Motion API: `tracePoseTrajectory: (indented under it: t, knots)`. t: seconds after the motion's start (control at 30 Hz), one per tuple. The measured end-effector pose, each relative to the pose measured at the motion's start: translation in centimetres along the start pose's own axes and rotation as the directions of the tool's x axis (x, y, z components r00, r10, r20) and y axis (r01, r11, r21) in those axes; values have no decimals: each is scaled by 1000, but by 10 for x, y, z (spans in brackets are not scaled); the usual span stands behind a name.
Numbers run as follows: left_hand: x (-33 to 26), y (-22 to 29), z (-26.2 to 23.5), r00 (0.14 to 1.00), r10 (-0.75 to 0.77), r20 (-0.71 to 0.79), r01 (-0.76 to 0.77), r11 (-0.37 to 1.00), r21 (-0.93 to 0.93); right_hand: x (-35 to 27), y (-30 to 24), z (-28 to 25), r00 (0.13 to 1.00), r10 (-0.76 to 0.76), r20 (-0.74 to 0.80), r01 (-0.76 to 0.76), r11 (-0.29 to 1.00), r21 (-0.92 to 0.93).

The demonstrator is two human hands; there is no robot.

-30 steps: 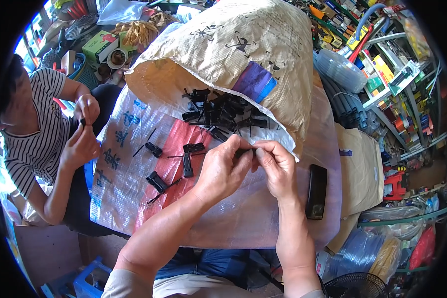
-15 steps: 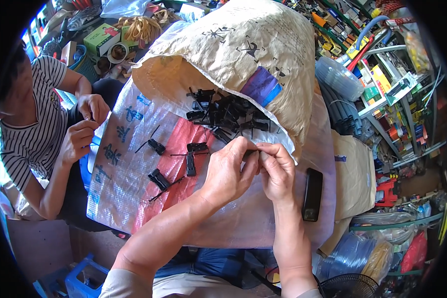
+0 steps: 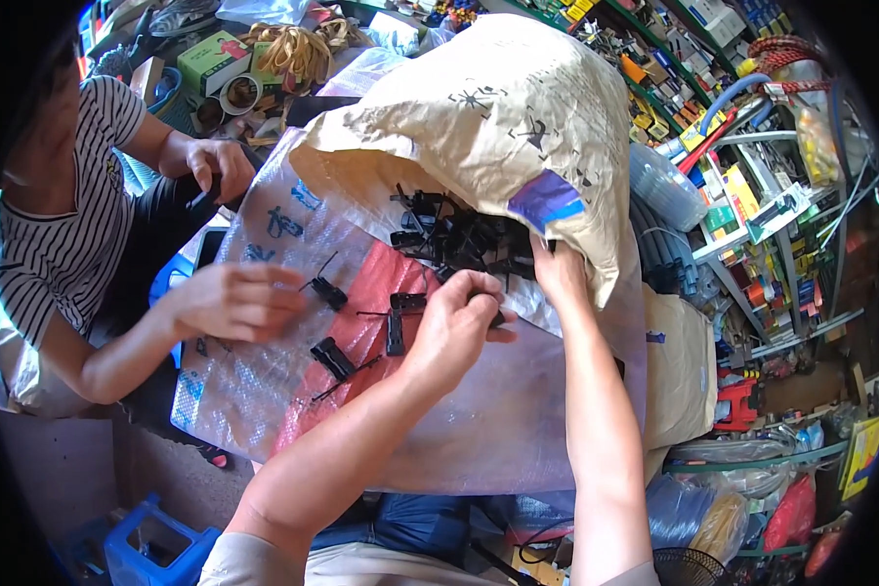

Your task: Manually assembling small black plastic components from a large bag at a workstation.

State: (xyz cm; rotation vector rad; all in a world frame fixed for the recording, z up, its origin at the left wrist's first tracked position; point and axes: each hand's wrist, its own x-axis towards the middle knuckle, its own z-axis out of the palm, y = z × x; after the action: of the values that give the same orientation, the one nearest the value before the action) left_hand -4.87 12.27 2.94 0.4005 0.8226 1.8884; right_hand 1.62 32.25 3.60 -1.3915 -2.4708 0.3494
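Note:
My left hand [image 3: 459, 317] is closed over the woven sheet, with the end of a small black plastic part [image 3: 499, 318] showing beside its fingers. My right hand [image 3: 562, 269] reaches into the mouth of a large cream sack [image 3: 479, 127]; its fingertips are partly hidden under the sack's edge, and what they touch is unclear. Inside the mouth lies a heap of black plastic parts with thin stems [image 3: 449, 230]. Several similar ones lie loose left of my left hand, among them a black part [image 3: 334, 359] on the white and red woven sheet [image 3: 293, 400].
A co-worker in a striped shirt sits at the left. One of their hands [image 3: 239, 303] is over the sheet, blurred; the other [image 3: 215, 171] holds a thin dark piece. A blue stool [image 3: 161, 547] stands lower left. Crowded shelves of hardware [image 3: 752, 195] line the right side.
My hands have parted: the right went forward to the sack's mouth, while the left stays over the sheet. The co-worker's hands separated, one moving toward the loose parts. The view shifted slightly.

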Motion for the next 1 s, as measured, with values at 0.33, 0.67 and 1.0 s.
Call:
tracePoseTrajectory:
  t: [0.33, 0.67, 1.0]
  knots:
    - [-4, 16, -6, 999, 34, -33, -34, 999, -13, -31, -35, 22, 884, -467, -4, 451, 852, 267]
    - [0, 44, -12, 953, 243, -183, -260, 963, -75, -11, -47, -12, 850, -524, -47, 520, 824, 226]
    - [-1, 49, -14, 948, 273, -164, -297, 944, -141, -64, -62, 8, 765, -630, 132, 543, 742, 394]
